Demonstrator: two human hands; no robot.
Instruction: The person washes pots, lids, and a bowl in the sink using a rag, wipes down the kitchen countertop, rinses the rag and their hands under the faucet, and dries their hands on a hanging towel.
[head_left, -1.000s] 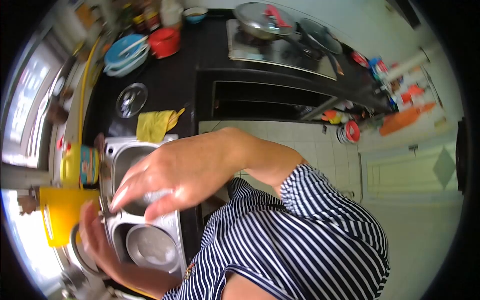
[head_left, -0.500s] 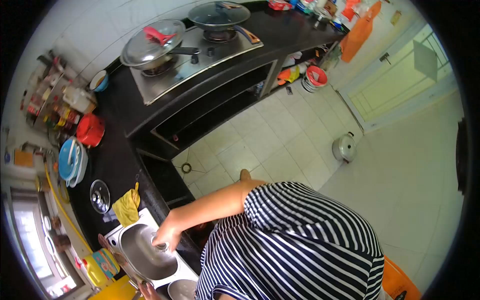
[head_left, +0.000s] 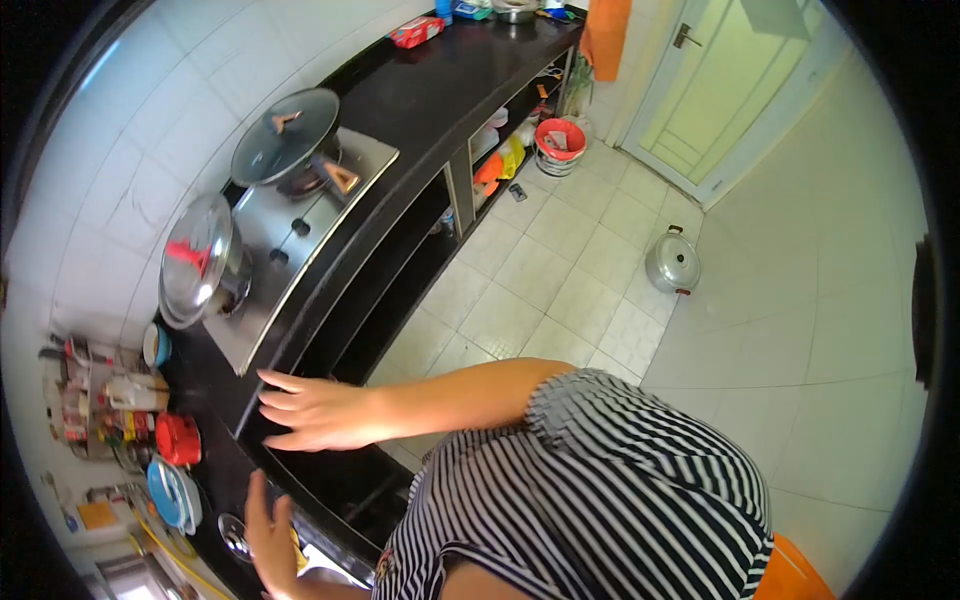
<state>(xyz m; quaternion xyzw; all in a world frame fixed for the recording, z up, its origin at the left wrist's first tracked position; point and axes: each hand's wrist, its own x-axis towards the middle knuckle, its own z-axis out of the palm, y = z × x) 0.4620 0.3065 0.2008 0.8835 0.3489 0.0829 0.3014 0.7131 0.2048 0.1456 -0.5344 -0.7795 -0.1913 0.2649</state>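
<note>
My right hand point(head_left: 315, 412) reaches out over the counter's front edge with its fingers spread and nothing in them. Lower in the view, my left hand point(head_left: 268, 540) is raised near the sink point(head_left: 335, 568), fingers apart and empty. It covers most of the sink and part of a round glass lid point(head_left: 232, 535) on the black counter point(head_left: 215, 400). A red pot point(head_left: 178, 438) and a blue basin point(head_left: 165, 490) stand on the counter beyond my hands.
A steel-lidded pan point(head_left: 192, 285) and a glass-lidded wok point(head_left: 285, 140) sit on the gas stove point(head_left: 300, 222). Spice bottles point(head_left: 125, 400) line the wall. On the tiled floor stand an aluminium pot point(head_left: 674, 262) and a red-rimmed bucket point(head_left: 560, 142), near the door point(head_left: 720, 90).
My right hand has come up out of the sink and moved toward the stove side, fingers now spread. My left hand has risen from the sink's edge. The view has turned toward the stove.
</note>
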